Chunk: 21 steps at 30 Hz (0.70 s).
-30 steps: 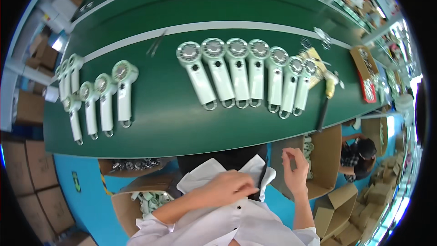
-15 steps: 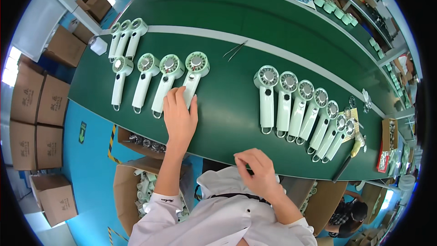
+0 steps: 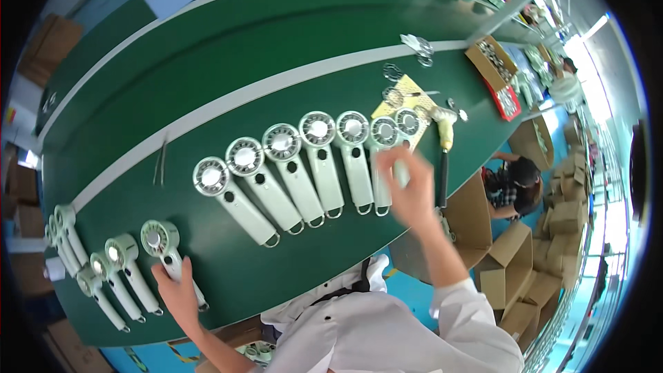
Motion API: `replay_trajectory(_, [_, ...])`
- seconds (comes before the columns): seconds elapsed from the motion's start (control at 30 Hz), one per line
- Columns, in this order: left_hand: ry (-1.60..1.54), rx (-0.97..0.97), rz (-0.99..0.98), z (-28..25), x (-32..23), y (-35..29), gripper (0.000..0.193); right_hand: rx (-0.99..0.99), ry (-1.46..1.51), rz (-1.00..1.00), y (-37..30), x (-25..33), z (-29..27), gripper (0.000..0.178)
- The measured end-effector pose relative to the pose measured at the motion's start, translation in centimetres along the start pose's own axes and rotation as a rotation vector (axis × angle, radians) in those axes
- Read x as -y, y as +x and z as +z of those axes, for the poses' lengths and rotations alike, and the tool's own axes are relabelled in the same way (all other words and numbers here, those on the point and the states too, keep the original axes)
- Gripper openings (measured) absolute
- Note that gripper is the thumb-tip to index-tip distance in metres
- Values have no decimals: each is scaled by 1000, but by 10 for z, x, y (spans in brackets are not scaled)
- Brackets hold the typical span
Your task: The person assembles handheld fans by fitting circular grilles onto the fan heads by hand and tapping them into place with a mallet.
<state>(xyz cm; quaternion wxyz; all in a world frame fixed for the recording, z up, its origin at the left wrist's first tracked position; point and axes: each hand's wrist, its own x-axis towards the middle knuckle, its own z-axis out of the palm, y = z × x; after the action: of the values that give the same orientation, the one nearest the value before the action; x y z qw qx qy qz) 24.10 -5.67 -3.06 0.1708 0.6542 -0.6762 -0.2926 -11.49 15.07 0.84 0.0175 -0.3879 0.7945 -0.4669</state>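
Pale green handheld fans lie on the green table in two groups. My left hand is closed round the handle of a handheld fan at the right end of the left group, the fan still lying on the table. My right hand, smeared by motion with curled fingers, hovers over the right end of the other row. It partly hides the handles of two fans there, one of them the end fan; contact cannot be made out. Nearest to it on the right lies a tool with a black handle and a yellowish wrapped part.
Tweezers lie left of the row. Behind its right end are a yellow sheet and clear round parts. A cardboard box and red tray hold small parts. Another person is beyond the table's right edge.
The view has swung to the right. My right hand has moved from near my body out over the row's right end. My left hand stays at the same fan's handle.
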Motion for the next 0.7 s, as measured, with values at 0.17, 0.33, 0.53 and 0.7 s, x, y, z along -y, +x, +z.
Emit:
replay_trajectory(0.17, [-179, 58, 1, 25, -4, -41, 41, -62, -201, 273, 115, -117, -75, 26])
replay_trajectory(0.33, [-178, 162, -11, 33, -18, -71, 46, 282, -442, 273, 167, -137, -62, 42])
replay_trajectory(0.53, [-99, 239, 11, 38, -18, -89, 46, 542, -909, 213, 183, -122, -23, 39])
replay_trajectory(0.7, [-35, 208, 96, 39, -17, -93, 45, 520, -885, 134, 177, -112, -23, 32])
